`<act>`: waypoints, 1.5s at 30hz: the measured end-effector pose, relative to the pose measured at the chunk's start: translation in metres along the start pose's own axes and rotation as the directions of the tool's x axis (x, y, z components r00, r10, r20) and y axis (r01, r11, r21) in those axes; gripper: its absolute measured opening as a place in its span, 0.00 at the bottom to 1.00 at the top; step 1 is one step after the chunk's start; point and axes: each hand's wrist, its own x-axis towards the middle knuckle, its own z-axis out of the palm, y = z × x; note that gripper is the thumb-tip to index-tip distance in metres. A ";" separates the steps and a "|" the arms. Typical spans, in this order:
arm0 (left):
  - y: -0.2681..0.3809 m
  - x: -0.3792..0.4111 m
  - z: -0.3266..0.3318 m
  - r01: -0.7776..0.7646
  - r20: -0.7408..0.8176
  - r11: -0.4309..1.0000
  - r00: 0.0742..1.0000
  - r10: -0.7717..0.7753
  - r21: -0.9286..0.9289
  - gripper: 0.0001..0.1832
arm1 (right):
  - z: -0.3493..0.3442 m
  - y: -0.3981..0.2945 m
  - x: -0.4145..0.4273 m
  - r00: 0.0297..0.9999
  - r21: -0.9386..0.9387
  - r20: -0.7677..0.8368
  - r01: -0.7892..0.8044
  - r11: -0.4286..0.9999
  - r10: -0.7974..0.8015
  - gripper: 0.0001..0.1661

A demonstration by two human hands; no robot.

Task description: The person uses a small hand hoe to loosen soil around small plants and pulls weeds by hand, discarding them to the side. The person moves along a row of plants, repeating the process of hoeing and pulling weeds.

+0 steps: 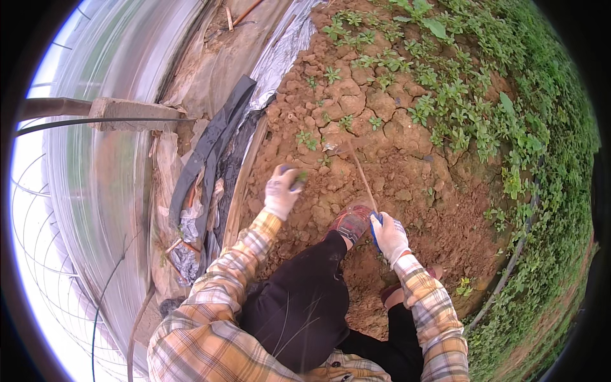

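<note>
My right hand (390, 237), in a white work glove with blue on the palm side, grips the thin wooden handle (361, 173) of a small hand hoe. The hoe's head (342, 147) rests at the cracked brown soil (382, 102), partly hidden against it. To the left, my left hand (282, 191) wears a matching glove and is blurred by motion above the soil. Its fingers curl around a small green weed (301, 176), of which only a bit shows. Small weed seedlings (306, 140) grow just beyond that hand.
Dense low weeds (477, 95) cover the ground at right, with a hose or pipe (506, 272) along them. Silver film (286, 52), black plastic sheeting (210, 138) and a wooden board (241, 191) edge the soil at left. A concrete block (133, 113) stands by the clear plastic wall (114, 191).
</note>
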 end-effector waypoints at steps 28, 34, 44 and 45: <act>0.030 0.095 0.018 0.116 0.260 0.831 0.918 -0.299 0.544 0.25 | 0.012 -0.065 0.037 0.997 0.186 0.072 0.010 0.982 -0.024 0.23; 0.022 0.082 0.019 0.066 0.227 0.856 0.951 -0.209 0.512 0.22 | 0.003 -0.046 0.020 0.971 -0.071 0.235 0.066 0.995 -0.048 0.24; -0.003 0.039 0.016 0.152 0.037 0.976 0.986 -0.160 0.158 0.22 | 0.013 0.021 0.015 0.991 0.163 -0.119 0.086 0.983 -0.067 0.23; -0.001 0.044 0.014 0.150 -0.014 0.979 0.989 -0.150 0.141 0.22 | 0.008 0.017 0.020 0.991 0.206 -0.130 0.069 0.976 -0.042 0.23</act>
